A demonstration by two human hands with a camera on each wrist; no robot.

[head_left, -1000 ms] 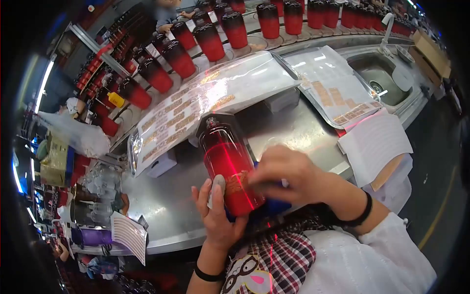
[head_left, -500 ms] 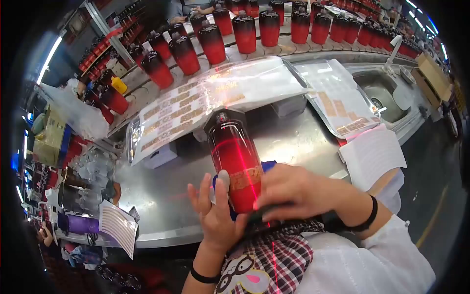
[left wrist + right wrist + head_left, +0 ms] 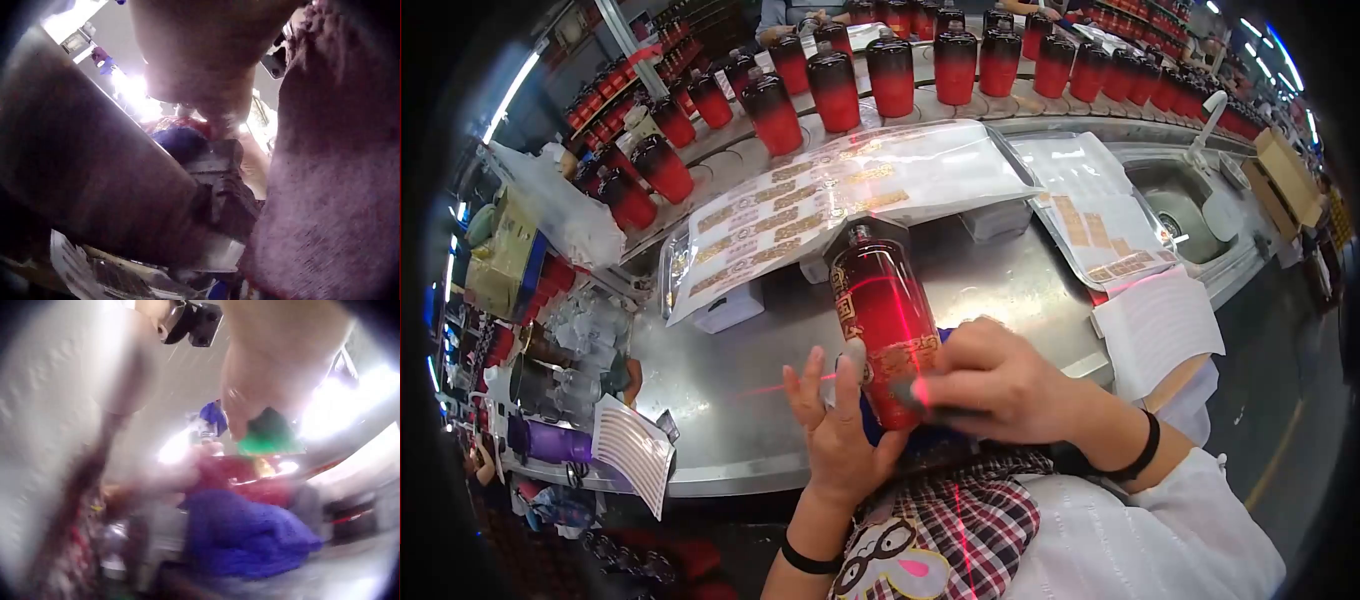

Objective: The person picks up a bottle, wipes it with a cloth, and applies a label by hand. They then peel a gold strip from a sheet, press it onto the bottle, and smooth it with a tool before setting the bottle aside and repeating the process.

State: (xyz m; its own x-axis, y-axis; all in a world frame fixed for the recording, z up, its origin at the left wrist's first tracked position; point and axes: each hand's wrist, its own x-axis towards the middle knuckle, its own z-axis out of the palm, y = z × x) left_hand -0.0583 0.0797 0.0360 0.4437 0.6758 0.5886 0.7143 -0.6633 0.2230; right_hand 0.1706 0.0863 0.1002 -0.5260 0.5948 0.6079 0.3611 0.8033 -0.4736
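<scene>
1 bottle (image 3: 900, 310), near edge of table (image 3: 745, 410) | our left hand (image 3: 842, 455) open against it, right hand (image 3: 1015, 385) pinching flat tool (image 3: 269, 434) | uneven pressure could roll it

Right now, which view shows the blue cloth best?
The right wrist view: the blue cloth fills its lower middle, folds visible. The head view shows only edges beside the bottle; the left wrist view, a dark blue patch.
</scene>
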